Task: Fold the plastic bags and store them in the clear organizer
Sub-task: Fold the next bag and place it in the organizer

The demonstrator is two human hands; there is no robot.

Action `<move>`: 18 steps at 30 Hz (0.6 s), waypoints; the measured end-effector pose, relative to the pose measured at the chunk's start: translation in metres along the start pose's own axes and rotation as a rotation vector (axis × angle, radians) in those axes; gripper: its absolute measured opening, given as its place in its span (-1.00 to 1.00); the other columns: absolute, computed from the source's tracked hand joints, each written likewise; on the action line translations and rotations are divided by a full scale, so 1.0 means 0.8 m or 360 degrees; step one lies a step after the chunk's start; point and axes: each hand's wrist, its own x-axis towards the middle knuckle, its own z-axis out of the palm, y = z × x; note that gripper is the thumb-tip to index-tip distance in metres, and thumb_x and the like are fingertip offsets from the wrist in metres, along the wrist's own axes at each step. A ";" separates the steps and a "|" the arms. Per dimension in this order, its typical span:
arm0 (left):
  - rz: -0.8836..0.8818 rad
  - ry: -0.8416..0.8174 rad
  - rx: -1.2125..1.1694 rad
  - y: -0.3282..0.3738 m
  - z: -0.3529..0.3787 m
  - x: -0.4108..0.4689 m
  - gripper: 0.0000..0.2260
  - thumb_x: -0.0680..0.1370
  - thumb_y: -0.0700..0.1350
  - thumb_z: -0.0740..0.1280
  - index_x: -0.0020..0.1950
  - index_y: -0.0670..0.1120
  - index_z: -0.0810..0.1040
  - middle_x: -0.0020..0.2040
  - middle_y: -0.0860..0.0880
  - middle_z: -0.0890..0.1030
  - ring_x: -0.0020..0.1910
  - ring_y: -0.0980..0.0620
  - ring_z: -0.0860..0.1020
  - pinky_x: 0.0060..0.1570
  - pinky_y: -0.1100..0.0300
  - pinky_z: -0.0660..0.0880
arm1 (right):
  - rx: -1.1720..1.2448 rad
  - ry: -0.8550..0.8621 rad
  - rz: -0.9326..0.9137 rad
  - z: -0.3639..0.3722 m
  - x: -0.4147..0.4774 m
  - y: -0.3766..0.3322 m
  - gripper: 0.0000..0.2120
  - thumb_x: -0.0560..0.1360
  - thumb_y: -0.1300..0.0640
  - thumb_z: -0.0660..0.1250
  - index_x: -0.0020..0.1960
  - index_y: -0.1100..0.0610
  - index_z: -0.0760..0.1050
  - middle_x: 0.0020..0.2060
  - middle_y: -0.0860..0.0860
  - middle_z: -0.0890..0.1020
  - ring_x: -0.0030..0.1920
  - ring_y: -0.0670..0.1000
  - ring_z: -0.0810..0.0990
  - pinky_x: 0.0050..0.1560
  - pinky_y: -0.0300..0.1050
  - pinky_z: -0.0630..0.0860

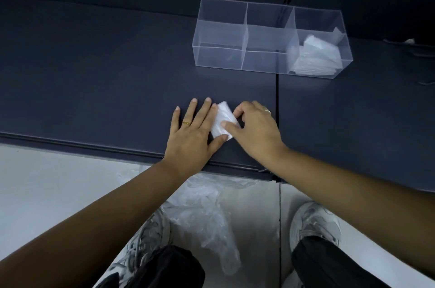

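Folding of one bag looks nearly done in the head view, the only one given. The left hand (pixel 193 132) lies flat on the table (pixel 94 76), fingers straight and spread, gripping nothing. Its forefinger and thumb touch the left side of the folded bag (pixel 222 120), a small white packet lying between the two hands. The right hand (pixel 254 130) has its fingers curled, with the thumb laid across the packet's top and the forefinger bent at its far right corner, so it pinches that side. I judge this to be the last crease being pressed flat before storing.

Beyond the fingertips and off to their right stands the organizer (pixel 219 52), clear-walled, with three compartments in a row. The one farthest right of the fingers holds the stored bags (pixel 313 57), a leaning stack of white packets.

The next move, as I judge it, calls for the right fingers to close round the packet firmly enough that it does not spring open. They would then carry it over the near wall and lower it in from above.

Only dark table top lies between the fingertips and the organizer, so there is room to travel forward. A seam (pixel 277 104) in the table runs just right of the right knuckles, toward the organizer. The front edge (pixel 94 145) passes under both wrists. Behind the wrists, down on the floor (pixel 47 181), the loose bags (pixel 202 212) lie between two shoes (pixel 315 221), not yet folded.
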 end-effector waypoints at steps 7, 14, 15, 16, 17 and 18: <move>-0.0085 -0.0108 0.0133 -0.003 0.001 0.002 -0.18 0.42 0.42 -0.30 0.59 0.02 -0.11 0.60 0.00 -0.09 0.56 -0.07 -0.17 0.47 -0.12 -0.24 | -0.0287 0.0254 -0.0117 0.010 -0.018 0.027 -0.71 0.50 -0.06 0.35 0.12 0.07 0.48 0.07 0.04 0.45 0.11 0.08 0.38 0.09 -0.08 0.22; -0.0227 -0.0128 0.0156 0.002 0.001 0.001 -0.11 0.38 0.45 -0.34 0.58 -0.05 -0.19 0.59 -0.05 -0.16 0.56 -0.08 -0.20 0.47 -0.11 -0.22 | -0.0108 0.0221 -0.0039 0.010 -0.014 0.018 -0.81 0.57 -0.02 0.25 -0.02 0.08 0.54 0.01 0.00 0.44 0.08 0.03 0.39 0.08 -0.14 0.20; -0.0260 -0.0123 0.0155 0.005 0.001 0.000 -0.11 0.39 0.44 -0.33 0.57 -0.08 -0.19 0.59 -0.07 -0.16 0.56 -0.08 -0.19 0.48 -0.11 -0.21 | -0.0067 0.0161 -0.0022 0.010 -0.013 0.014 -0.79 0.55 -0.07 0.26 -0.05 0.07 0.54 0.00 -0.03 0.42 0.06 0.00 0.37 0.09 -0.16 0.19; -0.0298 -0.0116 0.0157 0.009 0.002 -0.003 -0.11 0.40 0.43 -0.34 0.57 -0.12 -0.20 0.59 -0.09 -0.16 0.56 -0.08 -0.18 0.49 -0.10 -0.20 | -0.0042 0.0101 -0.0020 0.011 -0.013 0.009 -0.77 0.53 -0.10 0.29 -0.08 0.06 0.53 -0.01 -0.05 0.40 0.04 -0.04 0.35 0.10 -0.19 0.19; -0.0338 -0.0108 0.0170 0.012 0.004 -0.006 -0.11 0.41 0.42 -0.35 0.56 -0.15 -0.21 0.59 -0.11 -0.16 0.56 -0.08 -0.18 0.49 -0.10 -0.19 | -0.0022 0.0047 -0.0024 0.010 -0.012 0.003 -0.78 0.50 -0.10 0.33 -0.11 0.06 0.52 -0.02 -0.07 0.39 0.02 -0.06 0.34 0.09 -0.20 0.22; -0.0377 -0.0102 0.0191 0.016 0.005 -0.009 -0.11 0.41 0.40 -0.38 0.55 -0.18 -0.23 0.59 -0.13 -0.16 0.56 -0.08 -0.18 0.50 -0.10 -0.18 | 0.0009 0.0007 -0.0032 0.009 -0.011 -0.002 -0.81 0.47 -0.06 0.37 -0.13 0.06 0.50 -0.04 -0.07 0.40 0.00 -0.06 0.36 0.08 -0.19 0.27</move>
